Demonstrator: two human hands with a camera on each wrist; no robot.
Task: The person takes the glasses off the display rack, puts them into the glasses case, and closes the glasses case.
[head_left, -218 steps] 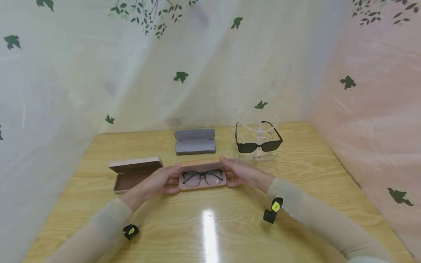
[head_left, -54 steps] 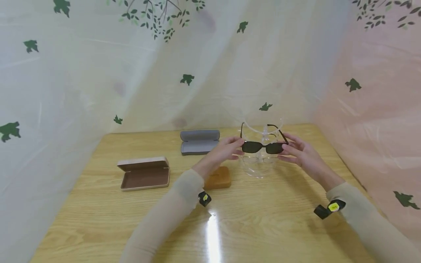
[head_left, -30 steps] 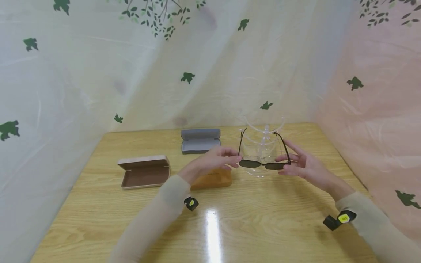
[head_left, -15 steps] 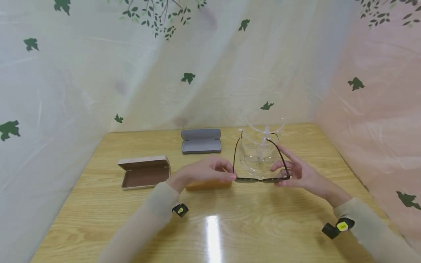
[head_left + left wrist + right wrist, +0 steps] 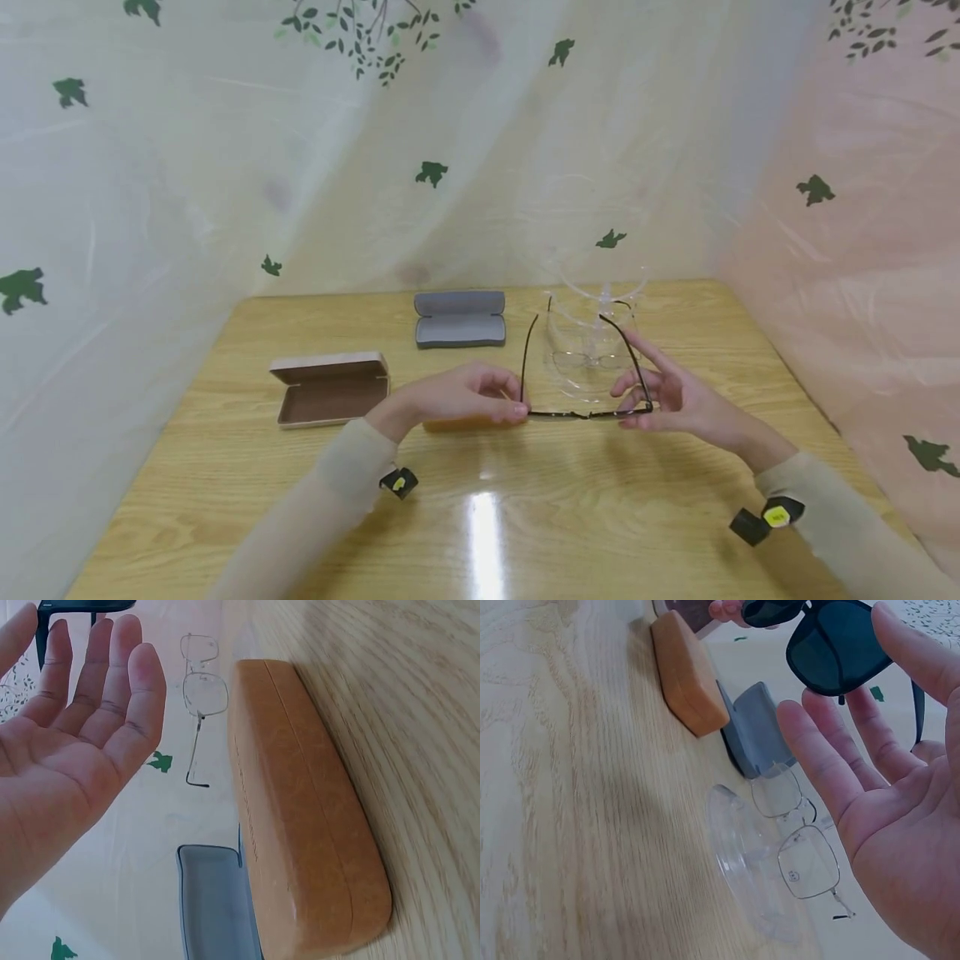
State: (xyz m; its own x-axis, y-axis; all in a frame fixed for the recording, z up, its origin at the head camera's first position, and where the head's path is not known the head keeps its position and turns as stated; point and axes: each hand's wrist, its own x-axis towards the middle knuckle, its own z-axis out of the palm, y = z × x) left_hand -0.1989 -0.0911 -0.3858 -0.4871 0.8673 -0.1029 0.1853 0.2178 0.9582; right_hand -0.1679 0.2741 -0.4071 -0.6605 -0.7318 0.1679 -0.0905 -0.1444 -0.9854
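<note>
Black-framed sunglasses (image 5: 555, 414) hang in the air over the table, in front of the clear stand, with temples unfolded and pointing away from me. My left hand (image 5: 457, 396) pinches them at the left hinge corner. At the right corner, my right hand (image 5: 682, 407) holds the frame between thumb and fingers, its index finger stretched along the temple. Dark lenses (image 5: 838, 646) show in the right wrist view. Beneath my left hand lies a closed orange-brown glasses case (image 5: 300, 810), mostly hidden by that hand in the head view.
The clear display stand (image 5: 742, 859) carries thin metal-rimmed glasses (image 5: 810, 861) on its lower tier. A grey glasses case (image 5: 460, 331) lies open at the back. An open beige case (image 5: 333, 396) with brown lining sits at the left. Printed fabric walls surround the wooden table (image 5: 600, 517).
Both hands have lifted the sunglasses off the stand and brought them nearer and slightly left, tipping the lenses downward. Earlier, the orange-brown case stood open with black-rimmed glasses inside; its lid was then closed.
</note>
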